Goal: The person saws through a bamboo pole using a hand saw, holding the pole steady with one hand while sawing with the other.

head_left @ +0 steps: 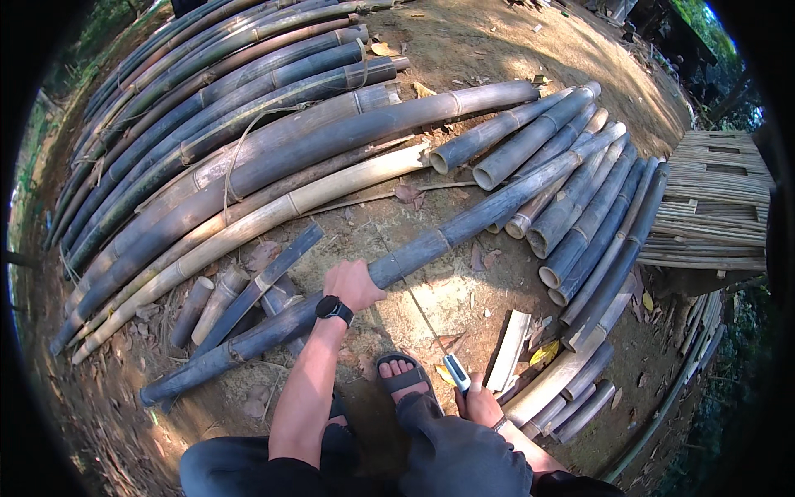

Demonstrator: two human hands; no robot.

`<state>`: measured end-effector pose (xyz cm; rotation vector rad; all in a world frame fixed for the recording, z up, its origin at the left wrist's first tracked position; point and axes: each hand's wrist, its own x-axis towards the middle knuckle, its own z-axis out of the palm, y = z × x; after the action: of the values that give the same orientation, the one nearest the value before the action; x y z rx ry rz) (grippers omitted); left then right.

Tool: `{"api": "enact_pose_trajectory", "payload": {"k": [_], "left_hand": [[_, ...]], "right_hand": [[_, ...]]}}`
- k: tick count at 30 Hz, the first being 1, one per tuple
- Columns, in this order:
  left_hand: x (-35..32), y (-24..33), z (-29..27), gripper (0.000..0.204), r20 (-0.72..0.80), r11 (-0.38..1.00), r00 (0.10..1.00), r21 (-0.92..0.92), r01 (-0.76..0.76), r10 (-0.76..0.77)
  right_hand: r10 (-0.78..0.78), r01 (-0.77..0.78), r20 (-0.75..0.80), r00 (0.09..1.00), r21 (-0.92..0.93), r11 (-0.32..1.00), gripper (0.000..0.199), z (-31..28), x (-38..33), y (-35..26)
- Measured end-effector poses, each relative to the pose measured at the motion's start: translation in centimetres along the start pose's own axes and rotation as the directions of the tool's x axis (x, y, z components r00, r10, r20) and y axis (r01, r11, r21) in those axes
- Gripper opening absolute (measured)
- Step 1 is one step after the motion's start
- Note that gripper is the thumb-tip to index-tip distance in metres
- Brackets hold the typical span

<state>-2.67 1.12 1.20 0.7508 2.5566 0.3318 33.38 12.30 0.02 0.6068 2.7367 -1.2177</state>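
A long dark bamboo pole (pixel 432 242) lies slantwise in front of me, from the lower left up to the poles at upper right. My left hand (pixel 354 284), with a black watch at its wrist, grips it from above, fingers pressed around it. Low on the right, my right hand (pixel 480 404) is closed round the light-and-dark handle of a handsaw (pixel 455 369). Its thin blade points up and left to the pole, just right of my left hand. Whether the teeth have entered the bamboo, I cannot tell. Under the pole's left part rest short bamboo offcuts (pixel 222 305).
Long bamboo poles (pixel 331 137) lie in a row at upper left. Cut bamboo lengths (pixel 571 211) are heaped at right, shorter pieces (pixel 571 389) below them. A split bamboo piece (pixel 508 351) sits near the saw. A slatted bamboo panel (pixel 708 199) stands far right. My sandalled foot (pixel 403 377) is close below the pole.
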Motion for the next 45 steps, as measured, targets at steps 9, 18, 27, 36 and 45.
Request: {"api": "enact_pose_trajectory", "payload": {"k": [9,18,27,36,45], "left_hand": [[0.1,-1.0,-0.6,0.053,0.013,0.999,1.000,-0.021,0.024,-0.024],[0.4,-0.7,0.1,0.059,0.043,0.999,0.999,0.016,0.031,-0.031],[1.7,-1.0,-0.5,0.059,0.107,0.999,0.994,-0.019,0.037,-0.035],[0.7,0.9,0.1,0.057,0.090,0.999,0.995,-0.009,0.032,-0.031],[1.3,0.2,0.4,0.058,0.078,0.999,0.996,-0.023,0.033,-0.031]], "right_hand": [[0.071,-0.065,0.062,0.996,-0.090,0.994,0.044,2.2,0.4,1.9],[0.128,-0.117,0.101,0.987,-0.106,0.987,0.038,1.1,4.7,-1.9],[0.082,-0.080,0.108,0.991,-0.029,0.996,0.038,1.3,9.3,-2.4],[0.093,-0.090,0.075,0.993,-0.047,0.995,0.040,1.2,11.0,-2.8],[0.117,-0.110,0.063,0.991,-0.103,0.989,0.031,0.4,8.6,-2.1]]}}
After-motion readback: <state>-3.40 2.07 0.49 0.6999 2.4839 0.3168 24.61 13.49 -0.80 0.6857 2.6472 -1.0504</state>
